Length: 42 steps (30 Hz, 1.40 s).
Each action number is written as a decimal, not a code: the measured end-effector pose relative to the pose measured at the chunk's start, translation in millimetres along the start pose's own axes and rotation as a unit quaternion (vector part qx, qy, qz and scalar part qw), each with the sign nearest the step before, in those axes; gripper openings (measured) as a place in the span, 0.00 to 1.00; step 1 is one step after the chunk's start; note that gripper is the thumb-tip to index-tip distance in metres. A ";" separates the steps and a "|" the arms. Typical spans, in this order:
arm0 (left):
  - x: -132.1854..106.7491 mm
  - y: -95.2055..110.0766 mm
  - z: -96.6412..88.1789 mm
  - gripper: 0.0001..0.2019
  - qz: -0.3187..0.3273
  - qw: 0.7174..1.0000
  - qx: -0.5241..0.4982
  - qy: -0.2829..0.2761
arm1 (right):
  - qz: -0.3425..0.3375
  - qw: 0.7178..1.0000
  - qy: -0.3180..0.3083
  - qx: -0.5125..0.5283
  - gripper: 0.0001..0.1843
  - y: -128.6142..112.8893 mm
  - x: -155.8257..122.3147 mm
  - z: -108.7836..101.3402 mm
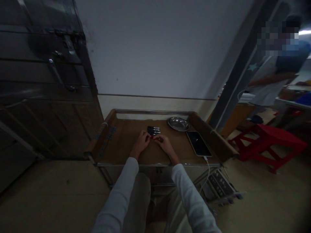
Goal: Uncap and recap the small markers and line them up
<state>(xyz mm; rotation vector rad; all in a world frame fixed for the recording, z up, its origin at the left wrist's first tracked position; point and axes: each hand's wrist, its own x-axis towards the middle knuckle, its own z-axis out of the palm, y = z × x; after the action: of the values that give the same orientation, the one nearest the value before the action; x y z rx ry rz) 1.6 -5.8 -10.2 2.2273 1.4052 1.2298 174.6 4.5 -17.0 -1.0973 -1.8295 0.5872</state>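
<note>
Both my hands meet over the middle of a low brown work table (pixel 121 142). My left hand (pixel 143 141) and my right hand (pixel 162 141) are pinched together on a small red item (pixel 152 137) that I cannot make out in the dim light. Just beyond my fingertips lies a short row of several dark, slim cylindrical pieces with pale ends (pixel 153 130). White sleeves cover both my forearms.
A shallow metal dish (pixel 178 124) sits at the table's back right. A dark phone (pixel 198 143) with a white cable lies along the right edge. A red stool (pixel 267 142) stands to the right, and another person works at a far bench (pixel 279 81). A dark metal cabinet (pixel 43 81) fills the left.
</note>
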 end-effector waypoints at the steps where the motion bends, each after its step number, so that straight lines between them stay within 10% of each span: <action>1: -0.7 0.5 0.1 0.06 0.006 1.000 0.000 -0.011 | -0.005 1.000 0.007 -0.005 0.07 -0.2 -0.3 -0.6; 7: -0.9 1.5 0.6 0.02 -0.009 0.997 0.012 -0.071 | -0.008 1.000 0.022 -0.001 0.06 -0.6 -1.1 -1.6; 22: 1.1 6.1 -1.0 0.06 -0.042 0.990 0.131 -0.013 | 0.023 0.959 0.129 -0.251 0.11 11.3 -3.5 0.4; 28: 4.2 -0.4 -1.5 0.13 -0.174 0.946 0.261 0.079 | 0.091 0.916 0.065 -0.386 0.21 15.5 -5.6 -1.9; 42: 14.3 -12.5 -3.7 0.17 -0.143 0.937 0.316 0.032 | 0.104 0.901 0.007 -0.421 0.25 15.5 0.4 -6.4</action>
<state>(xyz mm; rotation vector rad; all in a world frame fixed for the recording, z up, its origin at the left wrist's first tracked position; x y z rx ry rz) -6.5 11.7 -7.7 2.2230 2.3128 0.8313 186.9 12.2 -25.2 -1.8664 -2.0063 -0.1526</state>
